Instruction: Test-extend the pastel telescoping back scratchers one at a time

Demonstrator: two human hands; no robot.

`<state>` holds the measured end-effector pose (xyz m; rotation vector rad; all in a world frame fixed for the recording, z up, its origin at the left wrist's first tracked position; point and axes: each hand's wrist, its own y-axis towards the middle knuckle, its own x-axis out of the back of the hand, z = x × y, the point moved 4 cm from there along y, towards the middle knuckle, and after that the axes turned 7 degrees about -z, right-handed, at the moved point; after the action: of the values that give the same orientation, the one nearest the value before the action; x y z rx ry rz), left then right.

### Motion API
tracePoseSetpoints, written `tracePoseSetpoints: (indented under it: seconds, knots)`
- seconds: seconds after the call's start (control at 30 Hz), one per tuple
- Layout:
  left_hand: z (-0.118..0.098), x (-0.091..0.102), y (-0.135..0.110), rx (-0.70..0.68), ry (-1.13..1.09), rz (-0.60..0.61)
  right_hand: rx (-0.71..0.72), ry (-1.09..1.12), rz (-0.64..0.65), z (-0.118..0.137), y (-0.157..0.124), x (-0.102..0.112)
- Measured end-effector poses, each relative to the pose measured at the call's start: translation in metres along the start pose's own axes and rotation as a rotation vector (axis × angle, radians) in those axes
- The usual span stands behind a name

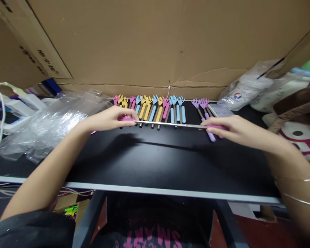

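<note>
Between my hands an extended telescopic back scratcher (170,124) is held level above the black table, its thin metal rod drawn out long. My left hand (113,119) is closed round its pink end at the left. At the right, my right hand (229,129) grips the pink handle. Beyond the rod lies a row of pink, yellow and blue back scratchers (152,112), claw heads toward the cardboard. A few purple and pink back scratchers (205,115) lie beside my right hand, partly covered by it.
Clear plastic bags (54,119) are heaped at the left, next to a white cable (2,113). A phone (220,110) and a bagged Pepsi cup (244,91) are at the right. Cardboard (144,44) walls the back. The table's pale front edge (155,191) is near me.
</note>
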<state>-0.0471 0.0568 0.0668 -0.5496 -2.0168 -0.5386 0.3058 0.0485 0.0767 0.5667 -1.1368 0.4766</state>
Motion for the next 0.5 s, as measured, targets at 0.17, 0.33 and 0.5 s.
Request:
tracePoseSetpoints:
  seconds: [0.17, 0.33, 0.5]
  knots:
    - [-0.034, -0.024, 0.009, -0.071, 0.029, -0.204, 0.076, -0.16, -0.163, 0.02, 0.01, -0.025]
    - [-0.052, -0.052, 0.011, -0.093, 0.035, -0.235, 0.174, -0.198, -0.236, 0.038, 0.014, -0.052]
    - [-0.051, -0.059, 0.012, -0.087, 0.13, -0.254, 0.225, -0.249, -0.284, 0.043, 0.016, -0.059]
